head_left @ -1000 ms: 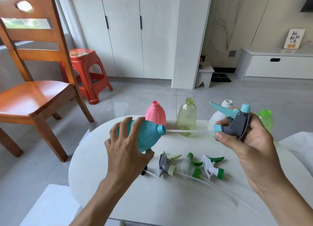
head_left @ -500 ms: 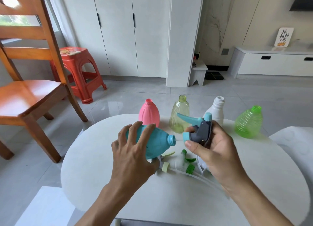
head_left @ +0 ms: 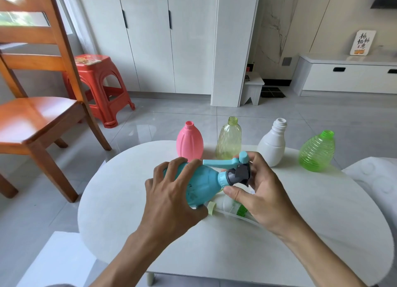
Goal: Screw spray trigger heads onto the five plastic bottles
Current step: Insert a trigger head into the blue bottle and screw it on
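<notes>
Left hand [head_left: 171, 197] wraps the blue bottle [head_left: 200, 184]; right hand [head_left: 261, 192] pinches the blue-grey trigger head [head_left: 239, 173] at the neck. Keep the collar square, then twist.

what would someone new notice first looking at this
Dead centre, the left hand holds a blue bottle on its side while the right hand seats a blue and grey trigger head on its neck. Behind them stand four open-necked bottles along the white table's far edge: pink, yellow-green, white, bright green.
</notes>
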Tool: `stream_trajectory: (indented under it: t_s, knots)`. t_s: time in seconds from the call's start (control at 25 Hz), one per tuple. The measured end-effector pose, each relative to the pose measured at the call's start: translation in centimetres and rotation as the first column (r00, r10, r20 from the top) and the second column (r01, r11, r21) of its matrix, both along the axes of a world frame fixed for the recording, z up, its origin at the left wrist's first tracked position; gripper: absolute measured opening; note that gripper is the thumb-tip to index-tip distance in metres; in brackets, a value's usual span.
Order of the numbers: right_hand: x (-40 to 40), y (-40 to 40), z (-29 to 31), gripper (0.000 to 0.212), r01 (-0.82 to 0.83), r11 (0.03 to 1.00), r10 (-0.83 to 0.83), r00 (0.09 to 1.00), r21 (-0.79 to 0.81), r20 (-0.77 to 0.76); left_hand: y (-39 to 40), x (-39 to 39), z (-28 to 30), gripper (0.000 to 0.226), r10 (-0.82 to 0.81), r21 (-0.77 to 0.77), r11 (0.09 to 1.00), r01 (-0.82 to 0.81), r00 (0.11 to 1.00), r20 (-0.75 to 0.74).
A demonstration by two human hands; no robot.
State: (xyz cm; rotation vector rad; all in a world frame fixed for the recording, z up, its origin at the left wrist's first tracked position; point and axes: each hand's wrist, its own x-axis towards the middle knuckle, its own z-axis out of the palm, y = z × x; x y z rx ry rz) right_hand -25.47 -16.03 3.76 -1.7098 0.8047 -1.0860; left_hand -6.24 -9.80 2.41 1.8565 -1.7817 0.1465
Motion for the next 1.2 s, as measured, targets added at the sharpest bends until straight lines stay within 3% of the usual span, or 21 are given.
stream_trajectory:
  t_s: [0.16,0.28,0.36,0.44,0.56,0.72,0.84,1.04,1.2]
  knots:
    - [0.2,0.5,-0.1,0.076,0.17,0.985,-0.17,0.985,-0.009,-0.008,0.2,-0.2,0.1,0.091,-0.024,0.022,0.999,0.025,0.999,-0.042]
    - [0.7,0.9,-0.2,0.091,0.168,0.984,-0.173,0.982,-0.063,-0.082,0.2,-0.4,0.2,0.09,-0.03,0.025,0.999,0.032,0.997,-0.074]
    - [0.8,1.0,-0.4,0.101,0.126,0.958,-0.194,0.946,-0.257,-0.259,0.1,-0.3,0.3,0.089,-0.024,0.032,0.999,0.027,0.996,-0.091]
    - [0.3,0.5,-0.9,0.108,0.102,0.84,-0.381,0.81,-0.532,-0.446,0.0,-0.1,0.2,0.089,-0.024,0.047,0.999,0.028,0.997,-0.068]
    - [-0.4,-0.2,-1.0,0.088,0.044,0.683,-0.57,0.656,-0.729,-0.495,0.1,0.2,0.2,0.089,-0.055,0.077,0.995,0.058,0.997,-0.045]
    - [-1.4,-0.9,-0.7,0.051,-0.181,0.568,-0.523,0.674,-0.803,-0.522,0.2,0.6,0.5,0.089,-0.084,0.079,0.993,0.086,0.996,-0.031]
    - [-1.6,-0.5,-0.3,0.035,-0.174,0.651,-0.397,0.752,-0.739,-0.526,0.4,0.8,0.6,0.087,-0.089,0.05,0.995,0.085,0.992,0.089]
    - [-1.5,0.3,-0.1,0.024,-0.105,0.893,-0.157,0.839,-0.438,-0.521,0.6,0.9,0.4,0.086,-0.09,0.054,0.995,0.083,0.983,0.158]
    - [-1.4,0.4,0.4,0.023,-0.102,0.847,-0.186,0.863,-0.522,-0.47,0.5,1.2,0.6,0.086,-0.135,0.162,0.979,0.121,0.988,0.079]
